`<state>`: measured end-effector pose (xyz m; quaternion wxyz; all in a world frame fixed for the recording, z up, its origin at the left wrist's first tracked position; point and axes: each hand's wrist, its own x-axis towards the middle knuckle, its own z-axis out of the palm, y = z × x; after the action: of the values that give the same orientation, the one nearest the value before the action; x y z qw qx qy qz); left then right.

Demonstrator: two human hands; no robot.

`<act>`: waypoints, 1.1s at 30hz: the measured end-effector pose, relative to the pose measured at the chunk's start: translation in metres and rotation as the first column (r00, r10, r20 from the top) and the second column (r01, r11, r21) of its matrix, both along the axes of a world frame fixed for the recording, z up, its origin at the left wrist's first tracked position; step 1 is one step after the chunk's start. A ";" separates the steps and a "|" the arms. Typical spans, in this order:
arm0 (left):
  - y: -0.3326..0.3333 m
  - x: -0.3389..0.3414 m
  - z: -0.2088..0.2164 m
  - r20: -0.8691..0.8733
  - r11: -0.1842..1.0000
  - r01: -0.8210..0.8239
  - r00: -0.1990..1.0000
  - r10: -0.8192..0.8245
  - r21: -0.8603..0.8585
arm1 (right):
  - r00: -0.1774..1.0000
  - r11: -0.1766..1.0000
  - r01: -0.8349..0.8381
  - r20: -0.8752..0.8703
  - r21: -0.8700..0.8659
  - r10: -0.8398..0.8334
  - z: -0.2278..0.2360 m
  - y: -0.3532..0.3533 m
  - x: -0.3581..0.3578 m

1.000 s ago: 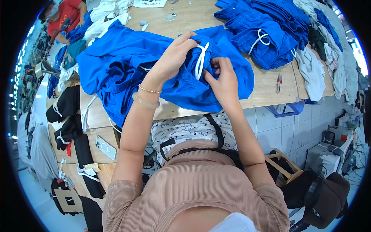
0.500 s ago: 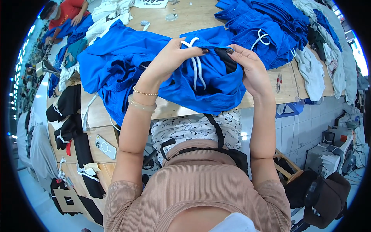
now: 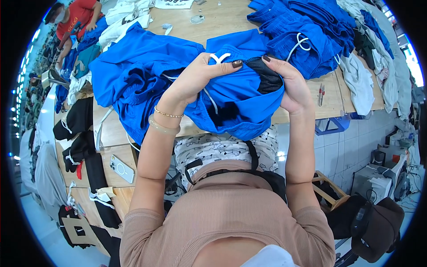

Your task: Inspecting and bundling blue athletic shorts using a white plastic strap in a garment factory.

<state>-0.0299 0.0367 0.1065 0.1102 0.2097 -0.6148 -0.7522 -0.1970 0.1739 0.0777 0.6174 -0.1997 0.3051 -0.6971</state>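
Note:
Between my hands is a pair of blue drawstring shorts, its elastic waist toward me and partly over the table edge. My left hand grips the waistband with the thumb on top, beside a white drawstring. On the other side my right hand pinches the waistband, next to a black lining that shows inside. More of the white cord hangs within the waist opening. Touching the shorts on the left lies a crumpled heap of blue fabric.
A stack of blue garments with white cords lies at the back right. Small red-handled snips rest right of my hand. A phone and black folded pieces lie left. A person in red handles blue fabric at the far left.
The waistband has turned between my hands, showing more black lining near my right hand. The drawstring ends have dropped into the opening. My left thumb now lies flatter on the fabric.

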 end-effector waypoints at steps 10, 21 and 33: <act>-0.007 0.000 -0.003 -0.001 0.987 0.019 1.000 -0.019 0.160 | 0.986 0.998 -0.067 0.153 0.006 0.065 0.001 -0.005 0.002; -0.038 0.024 -0.049 0.070 0.296 0.010 0.979 0.194 -0.955 | 0.933 0.933 0.359 -0.021 0.006 -0.359 0.005 0.023 -0.019; -0.038 0.039 -0.028 -0.207 0.924 -0.108 0.959 0.194 0.366 | 0.130 0.926 0.378 -0.989 -0.011 -0.065 -0.014 0.015 -0.019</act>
<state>0.0092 -0.0014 0.0789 0.2021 0.1808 -0.4347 -0.8588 -0.2160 0.1891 0.0641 0.1824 -0.4751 0.7377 -0.4437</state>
